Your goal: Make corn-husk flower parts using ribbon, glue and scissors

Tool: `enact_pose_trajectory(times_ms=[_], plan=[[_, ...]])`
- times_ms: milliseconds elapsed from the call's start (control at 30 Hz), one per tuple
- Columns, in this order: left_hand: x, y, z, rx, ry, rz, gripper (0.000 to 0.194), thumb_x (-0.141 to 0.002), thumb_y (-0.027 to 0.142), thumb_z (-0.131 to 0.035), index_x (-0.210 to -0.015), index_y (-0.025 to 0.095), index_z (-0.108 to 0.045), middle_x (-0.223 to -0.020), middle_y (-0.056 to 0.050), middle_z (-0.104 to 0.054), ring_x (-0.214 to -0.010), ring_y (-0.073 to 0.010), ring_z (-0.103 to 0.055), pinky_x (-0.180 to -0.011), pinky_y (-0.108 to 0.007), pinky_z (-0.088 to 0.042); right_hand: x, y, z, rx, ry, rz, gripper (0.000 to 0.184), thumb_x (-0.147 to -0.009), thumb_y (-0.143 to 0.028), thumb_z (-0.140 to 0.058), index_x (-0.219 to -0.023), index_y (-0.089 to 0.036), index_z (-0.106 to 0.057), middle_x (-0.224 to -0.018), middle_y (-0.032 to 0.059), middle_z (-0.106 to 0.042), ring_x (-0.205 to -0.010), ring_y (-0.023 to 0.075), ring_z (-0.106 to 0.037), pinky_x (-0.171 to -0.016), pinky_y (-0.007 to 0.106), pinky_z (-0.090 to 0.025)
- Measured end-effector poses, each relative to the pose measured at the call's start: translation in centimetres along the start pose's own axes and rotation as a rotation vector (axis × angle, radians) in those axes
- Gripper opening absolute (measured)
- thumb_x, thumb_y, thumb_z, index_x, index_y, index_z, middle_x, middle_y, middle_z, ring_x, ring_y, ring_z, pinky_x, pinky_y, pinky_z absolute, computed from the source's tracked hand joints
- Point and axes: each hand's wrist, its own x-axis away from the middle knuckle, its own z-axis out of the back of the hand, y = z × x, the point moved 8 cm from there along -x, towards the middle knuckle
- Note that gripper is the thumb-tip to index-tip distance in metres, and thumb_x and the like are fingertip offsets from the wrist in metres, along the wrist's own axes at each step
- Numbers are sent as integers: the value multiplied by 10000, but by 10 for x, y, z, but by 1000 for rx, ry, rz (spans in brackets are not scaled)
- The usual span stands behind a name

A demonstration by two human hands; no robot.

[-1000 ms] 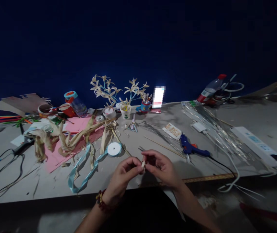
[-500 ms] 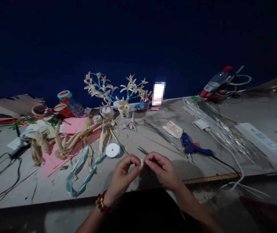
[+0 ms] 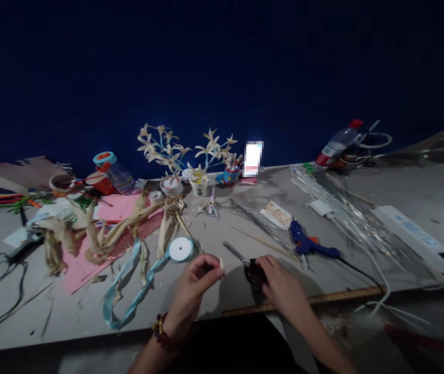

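Note:
Between the thumb and fingertips of my left hand [image 3: 196, 285] is a small pale petal-shaped piece [image 3: 222, 264], pointed and held upright. My right hand [image 3: 282, 285] has its fingers closed around the black handles of a pair of scissors [image 3: 237, 253]. The scissors lie low over the table, blades pointing away to the left. Close to my left hand sits a white spool [image 3: 180, 249] with light blue ribbon [image 3: 132, 306] trailing off it. Beyond the scissors lies a thin wooden stick [image 3: 260, 240].
A blue glue gun [image 3: 309, 243] with a cord lies to the right, near bundled wires [image 3: 350, 213] and a power strip [image 3: 412, 234]. Dried husks [image 3: 93, 234] cover pink paper [image 3: 76, 267] on the left. Potted pale flowers [image 3: 163, 150] and a lit phone [image 3: 253, 158] stand behind.
My right hand has left the pale piece, moved right and taken hold of the scissors' handles. My left hand still pinches the piece. The view has shifted slightly.

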Motion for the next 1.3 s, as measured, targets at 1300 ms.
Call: enact_pose_trajectory(times_ms=[1300], plan=[[-2,23,-10,160,-22,-172,184,-759,283,-834,-789,197,-674,-843,-28,-630,-797,-175,-597,-772,-314,-473,19,-52,49,-378,126,194,193,-831,-391,-692,-951,-239,-683,-746,20,-735,-613,202,-659,-597,294,-485]])
